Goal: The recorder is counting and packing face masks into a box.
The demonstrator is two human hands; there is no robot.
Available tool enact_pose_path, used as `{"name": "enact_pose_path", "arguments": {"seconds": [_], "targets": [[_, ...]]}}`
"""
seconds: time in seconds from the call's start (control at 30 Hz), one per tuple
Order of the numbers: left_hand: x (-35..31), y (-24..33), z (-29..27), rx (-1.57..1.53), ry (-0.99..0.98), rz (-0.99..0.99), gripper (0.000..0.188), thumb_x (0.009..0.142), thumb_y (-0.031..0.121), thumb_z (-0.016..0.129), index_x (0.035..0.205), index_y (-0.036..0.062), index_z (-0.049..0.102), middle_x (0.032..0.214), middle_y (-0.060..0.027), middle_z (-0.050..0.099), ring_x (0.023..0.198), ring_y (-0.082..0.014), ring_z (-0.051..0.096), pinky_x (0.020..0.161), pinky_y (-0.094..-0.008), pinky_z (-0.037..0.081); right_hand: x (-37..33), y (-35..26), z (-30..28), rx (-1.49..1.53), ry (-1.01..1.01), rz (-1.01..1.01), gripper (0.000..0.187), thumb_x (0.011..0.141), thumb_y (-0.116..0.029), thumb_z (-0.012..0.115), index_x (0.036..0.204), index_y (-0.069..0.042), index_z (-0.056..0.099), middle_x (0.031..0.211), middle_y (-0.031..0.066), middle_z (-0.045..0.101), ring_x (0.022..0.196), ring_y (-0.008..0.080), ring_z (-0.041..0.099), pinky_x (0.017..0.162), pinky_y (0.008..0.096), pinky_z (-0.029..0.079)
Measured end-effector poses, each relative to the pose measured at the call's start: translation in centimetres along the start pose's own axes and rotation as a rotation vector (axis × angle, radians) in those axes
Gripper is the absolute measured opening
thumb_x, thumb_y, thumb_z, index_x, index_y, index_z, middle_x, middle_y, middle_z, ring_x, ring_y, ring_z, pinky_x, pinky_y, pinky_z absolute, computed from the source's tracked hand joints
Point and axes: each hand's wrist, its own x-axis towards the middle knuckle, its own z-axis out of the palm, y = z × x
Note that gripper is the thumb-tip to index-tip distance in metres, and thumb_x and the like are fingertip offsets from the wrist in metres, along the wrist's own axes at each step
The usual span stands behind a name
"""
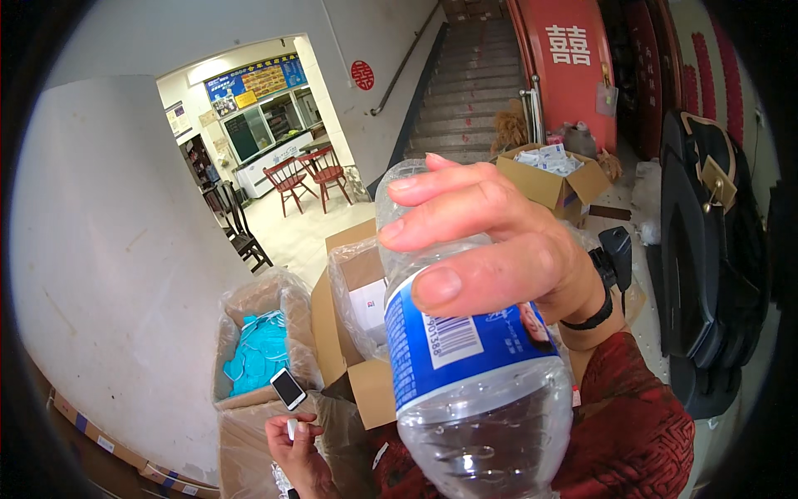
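Close in front, my right hand (pixel 499 224) is wrapped round a clear plastic bottle (pixel 490 432) with a blue label. The bottle is tilted, its base up and away, and its narrowing end runs toward the lower edge, where the mouth is out of sight. Drops cling inside the clear plastic. Lower and to the left, my left hand (pixel 299 453) pinches a small white cap-like piece (pixel 292 429). Just beyond that hand, a phone (pixel 288 388) lies by the edge of a plastic-lined box (pixel 303 333) of turquoise masks (pixel 256 353).
Beside the masks stands an open carton (pixel 332 324) with a plastic liner and white packs. Another carton (pixel 573 179) holds white-and-blue packets, near the stairs (pixel 465 83). Black padded pieces (pixel 706 274) lean at the right. Red chairs (pixel 287 181) stand beyond the doorway.
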Motion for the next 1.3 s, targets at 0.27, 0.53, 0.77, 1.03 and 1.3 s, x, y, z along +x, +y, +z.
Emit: {"name": "enact_pose_path", "arguments": {"seconds": [0.27, 0.53, 0.77, 1.03, 1.3], "targets": [[0.4, -0.8, -0.4, 0.000, -0.007, 0.016, 0.024, 0.084, 0.013, 0.065, 0.102, 0.0055, 0.051, 0.092, -0.0111, 0.062, 0.071, -0.0145, 0.059, 0.067, -0.0247, 0.050, -0.7, 0.3, 0.0, 0.009, -0.030, 0.026, 0.015, 0.080, -0.024, 0.064, 0.092, -0.018, 0.062, 0.110, 0.0109, 0.060, 0.112, 0.0330, 0.052, 0.100, 0.0535, 0.030], [0.6, -1.2, 0.9, 0.007, 0.015, 0.035, 0.034, 0.079, 0.011, 0.067, 0.108, 0.0008, 0.052, 0.093, -0.0128, 0.062, 0.077, -0.0168, 0.060, 0.067, -0.0246, 0.049, -3.3, 0.6, 1.6, 0.277, -0.044, 0.219, 0.028, 0.086, -0.036, 0.055, 0.100, -0.014, 0.064, 0.111, 0.0123, 0.059, 0.112, 0.0345, 0.051, 0.099, 0.0565, 0.028], [1.0, -0.6, 2.0, 0.016, -0.042, -0.005, 0.037, 0.081, 0.018, 0.066, 0.110, 0.0012, 0.051, 0.106, -0.0166, 0.060, 0.086, -0.0192, 0.060, 0.077, -0.0306, 0.049, -7.2, 0.7, 4.7, 0.355, -0.053, 0.239, 0.059, 0.072, -0.013, 0.072, 0.126, -0.006, 0.049, 0.112, 0.0107, 0.056, 0.097, 0.0271, 0.056, 0.092, 0.0397, 0.040], [1.3, 2.8, 7.4, -0.128, -0.223, 0.176, 0.055, 0.083, 0.029, 0.064, 0.124, 0.0001, 0.042, 0.119, -0.0189, 0.053, 0.108, -0.0273, 0.054, 0.098, -0.0405, 0.037, -12.5, -0.7, 12.1, 0.640, -0.156, 0.738, 0.083, 0.061, -0.026, 0.082, 0.131, -0.005, 0.041, 0.120, 0.0142, 0.052, 0.109, 0.0283, 0.053, 0.092, 0.0357, 0.042], [1.9, 2.5, 8.7, -0.120, -0.413, 0.034, 0.043, 0.082, 0.004, 0.061, 0.122, 0.0007, 0.045, 0.124, -0.0171, 0.052, 0.118, -0.0205, 0.047, 0.100, -0.0326, 0.035, -14.7, -0.7, 16.7, 0.537, -0.199, 0.830, 0.082, 0.062, -0.027, 0.080, 0.130, -0.004, 0.040, 0.116, 0.0167, 0.054, 0.106, 0.0296, 0.055, 0.090, 0.0365, 0.043]]}}
